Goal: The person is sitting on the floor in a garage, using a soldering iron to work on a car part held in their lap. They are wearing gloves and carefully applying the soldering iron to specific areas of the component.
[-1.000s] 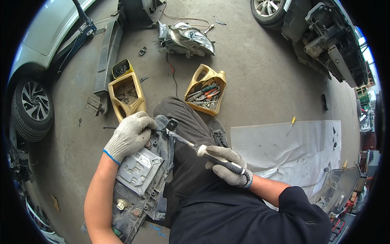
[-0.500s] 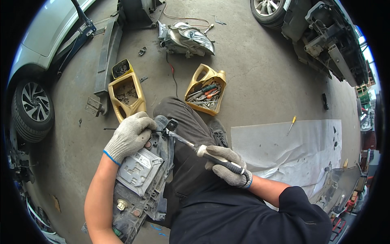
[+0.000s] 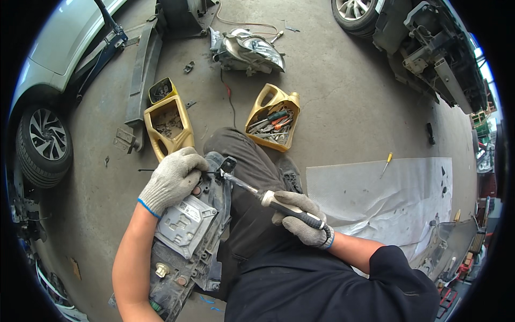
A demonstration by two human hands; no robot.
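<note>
Gloved fingers of the left hand (image 3: 179,174) pinch a thin black rod (image 3: 146,170) in the head view, while the right hand (image 3: 303,217) wraps the handle of a long-shafted tool (image 3: 267,198). Between the left forearm (image 3: 131,252) and the trouser leg (image 3: 236,144) lies a grimy dark housing (image 3: 206,260). Tool tip and rod end come together beside a small black tab (image 3: 229,162); actual contact is too small to tell. It looks like a plastic joint being worked; the next move probably calls for a steady tip and careful rod feed.
</note>
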